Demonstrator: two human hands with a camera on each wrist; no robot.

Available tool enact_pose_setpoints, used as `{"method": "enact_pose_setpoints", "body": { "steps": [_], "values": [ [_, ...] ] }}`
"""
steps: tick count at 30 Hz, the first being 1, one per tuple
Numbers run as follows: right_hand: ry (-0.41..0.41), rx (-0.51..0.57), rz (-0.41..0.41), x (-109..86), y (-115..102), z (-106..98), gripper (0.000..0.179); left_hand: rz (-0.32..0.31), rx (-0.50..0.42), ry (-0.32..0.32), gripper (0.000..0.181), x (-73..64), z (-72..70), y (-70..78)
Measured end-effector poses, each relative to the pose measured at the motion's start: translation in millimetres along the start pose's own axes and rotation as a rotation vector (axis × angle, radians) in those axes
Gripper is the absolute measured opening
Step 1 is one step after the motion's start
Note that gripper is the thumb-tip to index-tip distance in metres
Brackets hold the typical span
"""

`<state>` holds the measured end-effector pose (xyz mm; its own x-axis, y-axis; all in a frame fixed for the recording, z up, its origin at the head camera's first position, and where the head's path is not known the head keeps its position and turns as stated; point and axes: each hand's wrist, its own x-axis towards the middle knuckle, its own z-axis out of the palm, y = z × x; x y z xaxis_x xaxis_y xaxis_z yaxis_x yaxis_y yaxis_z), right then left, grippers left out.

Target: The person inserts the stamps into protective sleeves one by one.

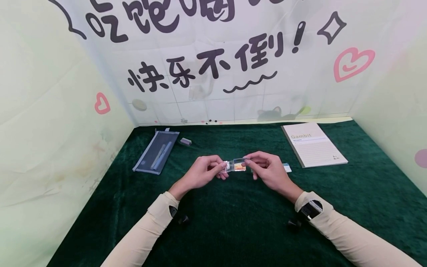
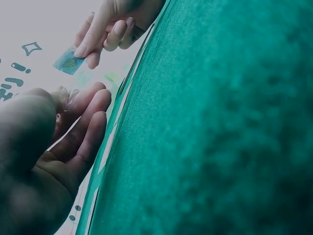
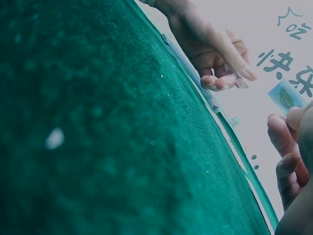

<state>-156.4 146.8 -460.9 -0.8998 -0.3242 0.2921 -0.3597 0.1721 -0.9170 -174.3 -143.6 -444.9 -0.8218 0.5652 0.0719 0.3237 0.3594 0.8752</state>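
Observation:
Both hands are raised over the green cloth, close together near the middle of the head view. Between thumb and fingers, my left hand (image 1: 202,173) pinches a small crinkled piece of clear plastic (image 1: 228,166). My right hand (image 1: 269,172) pinches the edge of a small thin square (image 1: 239,166), see-through at the top with an orange print below. In the left wrist view that square (image 2: 69,61) looks blue with a leaf-like mark. A gap separates it from the clear plastic (image 3: 237,80) in the right wrist view.
A mesh zip pouch (image 1: 156,152) with pens inside lies at the back left, beside a small eraser (image 1: 185,141). At the back right lies a notebook (image 1: 315,144). A small white-and-blue item (image 1: 287,168) shows just behind the right hand.

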Motion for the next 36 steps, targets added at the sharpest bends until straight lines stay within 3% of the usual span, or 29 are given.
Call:
{"method": "enact_pose_setpoints", "body": {
  "steps": [9, 18, 27, 36],
  "values": [
    [-0.038, -0.066, 0.066, 1.3, 1.8, 1.2, 0.018, 0.013, -0.011, 0.030, 0.024, 0.0, -0.7, -1.0],
    [-0.099, -0.051, 0.112, 1.3, 3.0, 1.6, 0.018, 0.017, 0.001, 0.074, 0.015, -0.8, -0.3, -2.1],
    [-0.103, -0.034, 0.118, 0.1, 3.6, 1.4, 0.021, 0.013, 0.050, 0.086, 0.013, -0.2, 0.2, -2.7],
    [-0.105, -0.032, 0.105, 0.6, 5.6, 1.3, 0.022, 0.028, 0.009, 0.077, 0.012, -0.7, 0.2, -2.4]
  ]
}}
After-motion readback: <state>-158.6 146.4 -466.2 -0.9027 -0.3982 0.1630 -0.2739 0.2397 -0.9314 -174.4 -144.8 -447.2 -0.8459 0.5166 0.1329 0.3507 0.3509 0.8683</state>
